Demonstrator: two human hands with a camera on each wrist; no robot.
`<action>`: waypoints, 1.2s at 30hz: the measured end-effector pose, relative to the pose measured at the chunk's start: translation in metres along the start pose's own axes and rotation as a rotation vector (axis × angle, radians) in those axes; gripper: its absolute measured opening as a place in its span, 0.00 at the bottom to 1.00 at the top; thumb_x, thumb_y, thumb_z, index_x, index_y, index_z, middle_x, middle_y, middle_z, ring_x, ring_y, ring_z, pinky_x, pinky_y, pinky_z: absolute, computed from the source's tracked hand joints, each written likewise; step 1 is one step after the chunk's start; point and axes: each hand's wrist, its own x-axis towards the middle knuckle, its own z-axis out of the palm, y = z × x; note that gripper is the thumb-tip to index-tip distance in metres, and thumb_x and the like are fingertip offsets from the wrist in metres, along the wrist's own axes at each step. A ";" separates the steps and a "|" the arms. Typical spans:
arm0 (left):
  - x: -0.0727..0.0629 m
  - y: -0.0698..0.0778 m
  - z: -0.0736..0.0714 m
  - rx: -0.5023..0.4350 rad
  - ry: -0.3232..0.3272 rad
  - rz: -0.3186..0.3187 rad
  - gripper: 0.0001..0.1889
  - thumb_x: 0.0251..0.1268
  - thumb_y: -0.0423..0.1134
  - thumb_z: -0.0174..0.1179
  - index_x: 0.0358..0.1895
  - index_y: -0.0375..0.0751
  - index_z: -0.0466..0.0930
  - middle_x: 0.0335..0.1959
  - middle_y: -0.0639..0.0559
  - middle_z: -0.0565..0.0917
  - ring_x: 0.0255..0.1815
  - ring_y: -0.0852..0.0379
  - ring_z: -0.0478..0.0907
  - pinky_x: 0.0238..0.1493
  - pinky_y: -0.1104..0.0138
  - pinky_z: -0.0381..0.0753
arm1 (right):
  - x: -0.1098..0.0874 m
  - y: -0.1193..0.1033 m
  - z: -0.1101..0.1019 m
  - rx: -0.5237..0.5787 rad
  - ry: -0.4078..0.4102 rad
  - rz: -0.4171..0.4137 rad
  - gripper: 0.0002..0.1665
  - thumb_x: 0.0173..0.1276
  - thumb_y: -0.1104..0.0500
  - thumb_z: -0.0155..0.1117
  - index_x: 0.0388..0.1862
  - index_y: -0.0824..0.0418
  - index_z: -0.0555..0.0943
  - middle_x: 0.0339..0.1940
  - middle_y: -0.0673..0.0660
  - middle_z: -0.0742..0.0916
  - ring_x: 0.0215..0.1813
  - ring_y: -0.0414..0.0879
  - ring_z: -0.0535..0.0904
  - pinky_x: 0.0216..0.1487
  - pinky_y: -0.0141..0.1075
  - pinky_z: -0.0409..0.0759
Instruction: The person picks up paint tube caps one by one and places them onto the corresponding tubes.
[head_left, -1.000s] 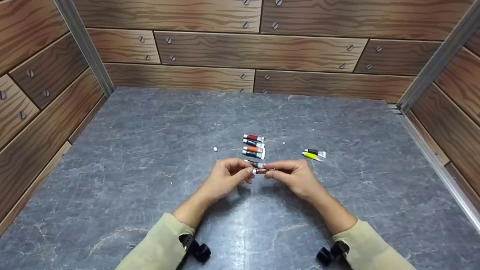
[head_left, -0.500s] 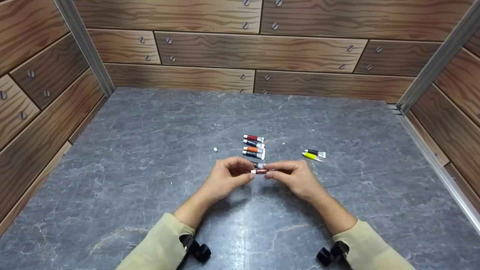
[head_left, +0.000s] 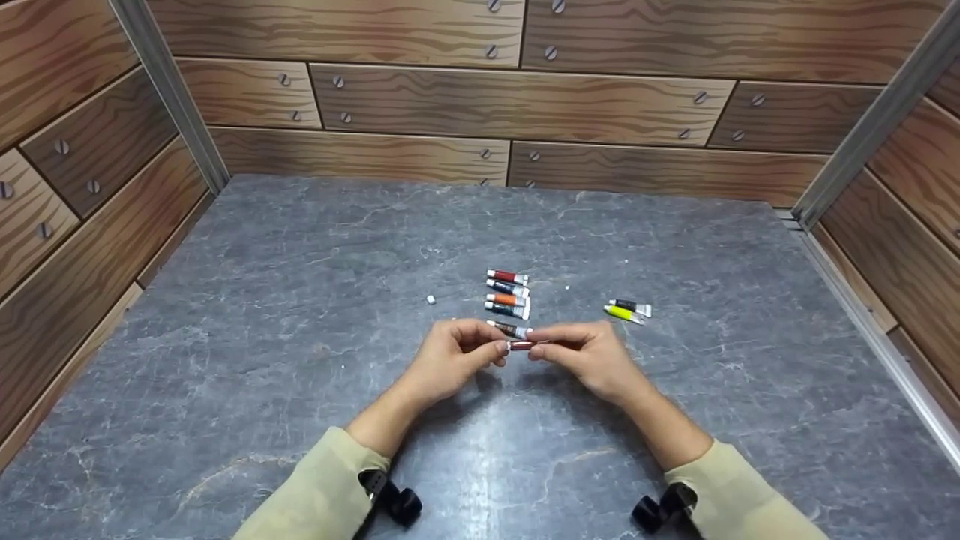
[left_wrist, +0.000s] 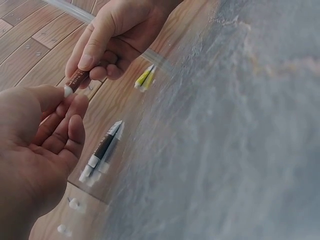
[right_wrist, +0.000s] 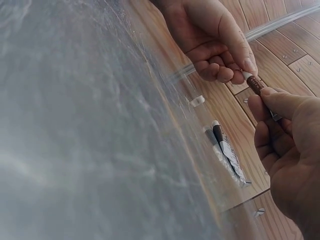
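Observation:
A small reddish-brown paint tube [head_left: 520, 346] is held level above the table, between both hands. My left hand [head_left: 450, 352] pinches its white cap [left_wrist: 68, 91] between thumb and forefinger. At the other end, my right hand [head_left: 592, 356] grips the tube body with thumb and fingers, covering its tail. Just behind the fingers a dark paint tube [head_left: 513, 328] lies on the table. Farther back, red [head_left: 505, 276], blue [head_left: 505, 287], orange [head_left: 505, 298] and dark green [head_left: 505, 309] paint tubes lie in a row, their white caps pointing left.
Left of the row sits a loose white cap [head_left: 430, 299]. To the right, a yellow paint tube [head_left: 622, 313] lies against a black one [head_left: 629, 306]. A small white speck [head_left: 567, 287] lies between. Wood-patterned walls [head_left: 517, 105] enclose the grey marbled table [head_left: 315, 247].
Half a second ago my left fingers were parted around the cap; now they pinch it again. My right hand keeps its grip, and the tube has dipped slightly toward me.

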 end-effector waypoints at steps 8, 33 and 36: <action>0.000 0.002 -0.001 0.046 0.073 0.011 0.05 0.71 0.32 0.70 0.42 0.33 0.90 0.31 0.46 0.90 0.37 0.36 0.87 0.33 0.71 0.81 | 0.002 -0.001 0.000 -0.035 0.026 0.027 0.15 0.67 0.69 0.76 0.51 0.74 0.88 0.45 0.64 0.92 0.44 0.43 0.89 0.46 0.32 0.86; 0.018 -0.005 -0.010 0.367 0.118 -0.134 0.02 0.69 0.31 0.70 0.39 0.37 0.91 0.30 0.54 0.87 0.32 0.62 0.78 0.42 0.64 0.82 | 0.029 0.004 0.005 -0.435 -0.007 0.156 0.04 0.65 0.62 0.80 0.39 0.57 0.93 0.36 0.50 0.92 0.40 0.42 0.84 0.47 0.38 0.82; 0.020 -0.006 -0.011 0.387 0.114 -0.139 0.02 0.69 0.32 0.70 0.39 0.37 0.91 0.32 0.54 0.87 0.33 0.62 0.78 0.42 0.63 0.81 | 0.031 0.006 0.005 -0.450 -0.008 0.149 0.04 0.65 0.62 0.80 0.38 0.56 0.93 0.36 0.50 0.92 0.40 0.42 0.84 0.47 0.39 0.82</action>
